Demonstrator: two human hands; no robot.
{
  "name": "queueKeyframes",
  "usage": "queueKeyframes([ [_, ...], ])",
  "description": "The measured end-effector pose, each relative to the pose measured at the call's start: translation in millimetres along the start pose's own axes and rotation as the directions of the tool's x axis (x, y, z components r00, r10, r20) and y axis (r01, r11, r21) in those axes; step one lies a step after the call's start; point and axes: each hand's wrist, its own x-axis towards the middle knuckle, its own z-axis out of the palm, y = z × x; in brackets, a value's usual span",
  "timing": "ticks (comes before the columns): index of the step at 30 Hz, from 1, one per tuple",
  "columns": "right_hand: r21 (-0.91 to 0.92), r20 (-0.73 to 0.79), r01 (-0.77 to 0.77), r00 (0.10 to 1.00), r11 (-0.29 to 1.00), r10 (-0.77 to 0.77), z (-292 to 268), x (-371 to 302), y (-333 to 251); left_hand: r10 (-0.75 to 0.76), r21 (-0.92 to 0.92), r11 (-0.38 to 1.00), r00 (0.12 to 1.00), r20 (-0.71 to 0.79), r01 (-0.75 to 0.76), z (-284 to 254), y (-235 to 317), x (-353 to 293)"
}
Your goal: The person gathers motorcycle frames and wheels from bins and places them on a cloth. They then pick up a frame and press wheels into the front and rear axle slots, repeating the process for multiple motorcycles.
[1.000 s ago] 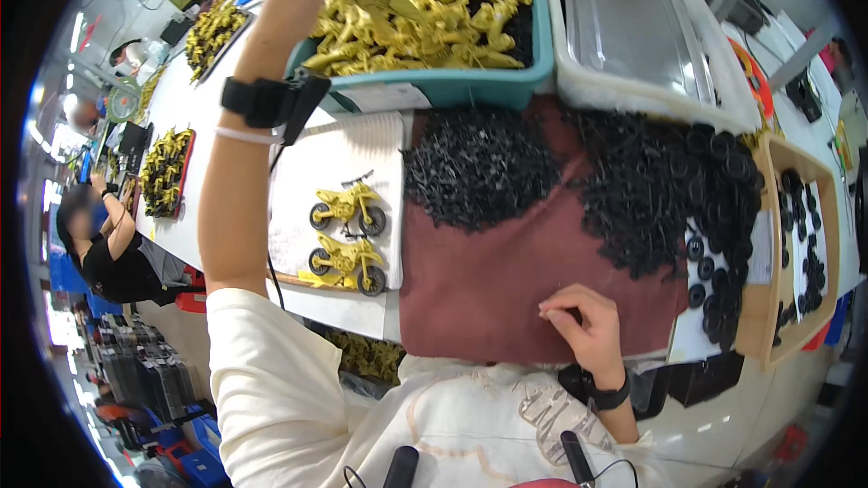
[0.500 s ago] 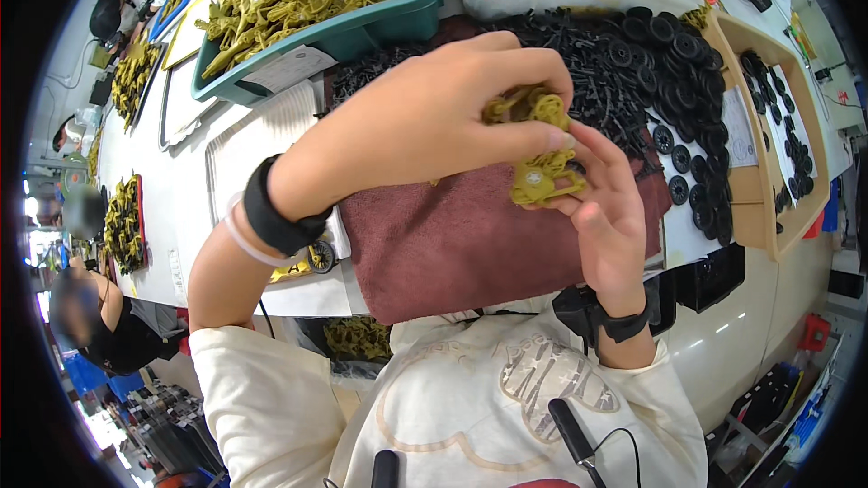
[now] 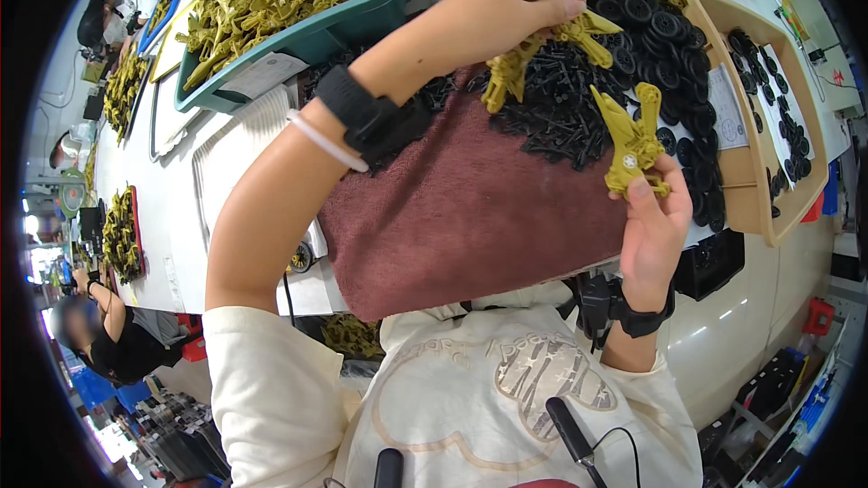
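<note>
"Holding what, the left hand [image 3: 506,7]?"

"Yellow frames [image 3: 512,72] — fingers clamped on them, over the heap of black parts [image 3: 553,122]."

"And the right hand [image 3: 653,239]?"

"Fingers pinching one frame [image 3: 630,149] by its lower end — near the wheels [image 3: 669,27] and the cloth's [image 3: 470,208] right edge."

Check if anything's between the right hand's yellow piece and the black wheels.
Nothing visible. The right hand holds the yellow piece alongside the black wheels in view, no wall between. The left hand, holding other yellow pieces, is up and to the left, off that path.
</note>
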Motion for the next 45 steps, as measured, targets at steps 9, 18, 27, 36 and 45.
queueKeyframes([
  [9,-0.054,-0.008,-0.030,1.000,0.998,0.030,-14,-11,-6,0.018,0.314,0.944,0.967,0.253,-0.100,1,-34,5],
  [18,-0.152,0.037,0.036,0.999,0.988,-0.031,-5,-16,-7,0.219,0.833,0.505,0.967,0.129,-0.225,-18,1,-25],
  [27,-0.055,0.594,0.007,0.804,0.998,0.028,15,-23,-21,-0.331,-0.288,0.840,0.854,0.400,0.461,25,72,-160],
  [36,-0.328,0.659,0.530,0.721,0.782,-0.213,60,-37,-1,-0.490,-0.698,0.634,0.871,-0.030,0.332,55,61,-219],
  [45,-0.323,0.748,0.345,0.663,0.881,0.015,74,-31,-2,-0.305,-0.412,0.863,0.952,0.034,0.292,49,49,-246],
])
